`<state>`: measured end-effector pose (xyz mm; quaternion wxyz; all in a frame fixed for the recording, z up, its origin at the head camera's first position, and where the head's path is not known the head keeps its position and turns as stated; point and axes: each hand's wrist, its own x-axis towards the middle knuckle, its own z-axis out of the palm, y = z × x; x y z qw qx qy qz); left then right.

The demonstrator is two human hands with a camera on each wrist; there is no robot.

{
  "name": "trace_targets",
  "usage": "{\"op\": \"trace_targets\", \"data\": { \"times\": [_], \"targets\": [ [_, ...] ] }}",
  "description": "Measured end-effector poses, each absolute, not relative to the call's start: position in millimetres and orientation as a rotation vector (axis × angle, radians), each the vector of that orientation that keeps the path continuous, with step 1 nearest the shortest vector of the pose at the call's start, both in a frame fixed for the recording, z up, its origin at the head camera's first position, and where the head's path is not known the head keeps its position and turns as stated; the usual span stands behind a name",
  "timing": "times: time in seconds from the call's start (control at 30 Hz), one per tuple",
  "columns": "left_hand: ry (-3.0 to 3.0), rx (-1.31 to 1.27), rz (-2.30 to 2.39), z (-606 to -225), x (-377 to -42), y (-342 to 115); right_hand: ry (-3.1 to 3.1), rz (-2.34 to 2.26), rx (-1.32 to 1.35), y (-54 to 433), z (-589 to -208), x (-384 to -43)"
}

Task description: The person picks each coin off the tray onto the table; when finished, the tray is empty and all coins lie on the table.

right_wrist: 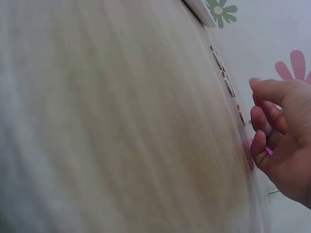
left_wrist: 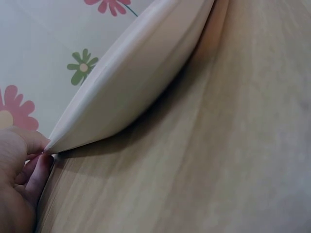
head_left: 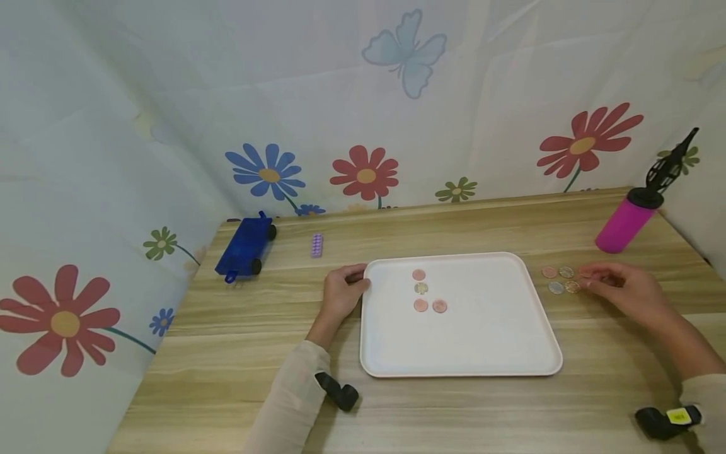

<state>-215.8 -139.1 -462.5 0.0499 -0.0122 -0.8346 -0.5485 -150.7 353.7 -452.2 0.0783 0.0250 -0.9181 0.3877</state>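
My left hand (head_left: 342, 291) pinches the left edge of a white tray (head_left: 499, 353) near its far corner, thumb and fingers at the rim in the left wrist view. Several coins lie inside the tray, among them a gold-coloured coin (head_left: 421, 288) and a copper coin (head_left: 439, 306). Right of the tray, my right hand (head_left: 626, 291) hovers over more coins on the table, its fingers loosely bent and its fingertips close above them. Nearest to it are a gold-coloured coin (head_left: 572, 287) and a copper coin (right_wrist: 241, 115). No coin shows between its fingers in the right wrist view.
A magenta hand pump (head_left: 624, 224) with a black nozzle stands at the back right. At the back left are a blue wheeled toy cart (head_left: 245, 247) and a small purple studded block (head_left: 317, 245). A flower-printed curtain (head_left: 317, 94) hangs behind the wooden table (head_left: 238, 359).
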Motion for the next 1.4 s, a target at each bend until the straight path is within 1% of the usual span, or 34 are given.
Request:
{"op": "trace_targets", "data": {
  "times": [0.17,0.27,0.43,0.7,0.83,1.1,1.4],
  "targets": [
    [-2.539,-0.033,-1.673,-462.7,-216.6,-138.6,-2.745,1.082,0.038,341.9,-437.1,-150.1],
    [-2.530,-0.043,-1.674,-463.1,-216.6,-138.4,-2.723,1.088,0.111,325.4,-424.5,-151.0],
    [-2.532,-0.050,-1.664,-461.6,-215.2,-138.1,-2.675,1.153,0.311,291.5,-405.9,-156.6],
    [-2.550,-0.036,-1.669,-461.4,-216.1,-137.0,-2.705,1.215,0.460,239.2,-389.0,-164.8],
    [-2.544,-0.042,-1.671,-461.3,-215.8,-137.7,-2.808,1.255,0.543,213.9,-393.5,-169.0],
    [-2.551,-0.020,-1.665,-462.7,-215.5,-138.9,-2.895,1.339,0.808,176.1,-425.4,-180.0],
    [-2.548,-0.023,-1.668,-460.8,-215.8,-138.0,-2.903,1.351,0.868,160.2,-440.8,-183.0]
  ]
}}
